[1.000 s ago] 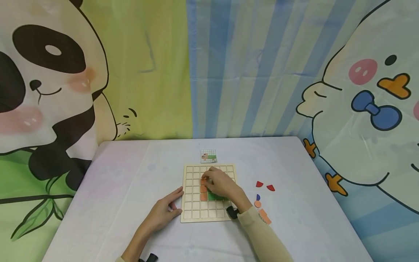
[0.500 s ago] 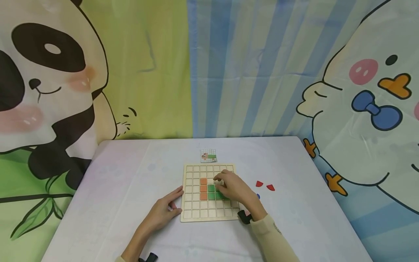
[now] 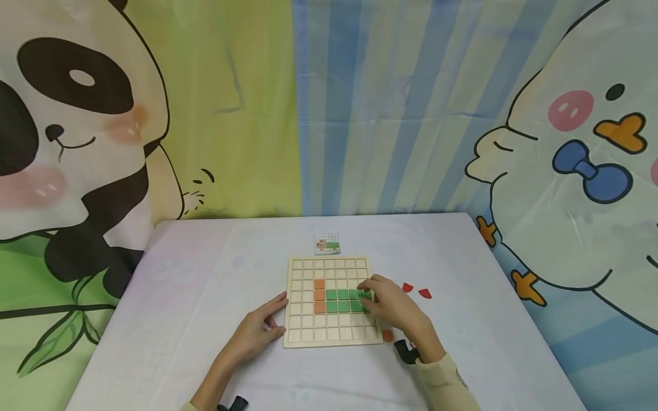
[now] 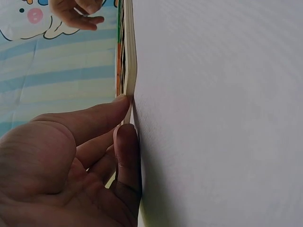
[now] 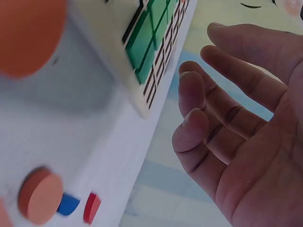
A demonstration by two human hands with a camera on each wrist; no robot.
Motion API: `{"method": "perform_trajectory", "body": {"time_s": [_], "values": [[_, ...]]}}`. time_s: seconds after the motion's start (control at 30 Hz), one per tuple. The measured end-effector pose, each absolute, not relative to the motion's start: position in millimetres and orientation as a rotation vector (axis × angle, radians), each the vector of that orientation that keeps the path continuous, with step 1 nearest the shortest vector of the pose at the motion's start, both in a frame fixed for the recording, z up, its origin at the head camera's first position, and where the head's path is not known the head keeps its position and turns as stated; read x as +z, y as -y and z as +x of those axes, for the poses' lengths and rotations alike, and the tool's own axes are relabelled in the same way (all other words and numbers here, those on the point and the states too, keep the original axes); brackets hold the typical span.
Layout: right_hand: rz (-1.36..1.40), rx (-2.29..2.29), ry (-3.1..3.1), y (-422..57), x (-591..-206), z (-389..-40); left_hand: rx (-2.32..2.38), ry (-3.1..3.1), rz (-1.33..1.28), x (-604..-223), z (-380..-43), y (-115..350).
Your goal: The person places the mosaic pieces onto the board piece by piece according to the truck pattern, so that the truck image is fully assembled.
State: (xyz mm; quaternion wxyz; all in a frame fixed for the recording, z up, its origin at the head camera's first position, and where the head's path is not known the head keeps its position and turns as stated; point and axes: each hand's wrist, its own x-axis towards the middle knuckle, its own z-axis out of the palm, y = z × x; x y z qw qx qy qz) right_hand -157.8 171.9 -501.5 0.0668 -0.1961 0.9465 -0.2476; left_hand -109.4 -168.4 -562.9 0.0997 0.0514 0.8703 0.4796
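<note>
On the white table lies a wooden grid board [image 3: 308, 338]. A column of orange square tiles [image 3: 320, 295] and two rows of green square tiles [image 3: 343, 300] are set in its cells. My left hand [image 3: 255, 334] touches the board's left edge with thumb and fingertips; in the left wrist view its thumb [image 4: 102, 118] meets the board's side. My right hand [image 3: 398, 305] hovers at the board's right edge, near the end of the green rows. Its fingers [image 5: 227, 104] are loosely bent with nothing between them. It hides part of the last green tiles.
A small pattern card [image 3: 327, 244] lies beyond the board. Right of the board are two red wedge pieces [image 3: 424, 294] and an orange disc [image 3: 388, 335]. A blue piece [image 5: 70, 204] shows beside another round orange piece [image 5: 40, 196].
My right hand has moved rightward from the orange column, across the green tiles, to the board's right edge. The orange column and green rows are uncovered. My left hand has stayed in place.
</note>
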Motion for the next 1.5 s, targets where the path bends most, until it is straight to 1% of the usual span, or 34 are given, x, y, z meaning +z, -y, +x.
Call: {"method": "perform_trajectory", "body": {"time_s": [0.2,0.43,0.8,1.1,1.5], "values": [[-0.525,-0.735,-2.893,-193.8,-502.8,-148.1,1.425,-2.573,0.156,-564.3,-108.8,168.7],[-0.369,-0.689,-2.922,-211.0,-507.3,-138.8,1.420,-2.570,0.163,-565.1,-108.8,169.2],[-0.307,-0.686,-2.938,-234.8,-512.5,-124.4,1.431,-2.557,0.147,-564.8,-108.9,168.4],[-0.100,-0.671,-2.879,-243.6,-513.3,-101.7,1.436,-2.546,0.143,-563.5,-109.6,169.8],[-0.029,-0.576,-2.924,-251.3,-521.9,-87.7,1.425,-2.551,0.127,-564.3,-110.3,168.3]]}}
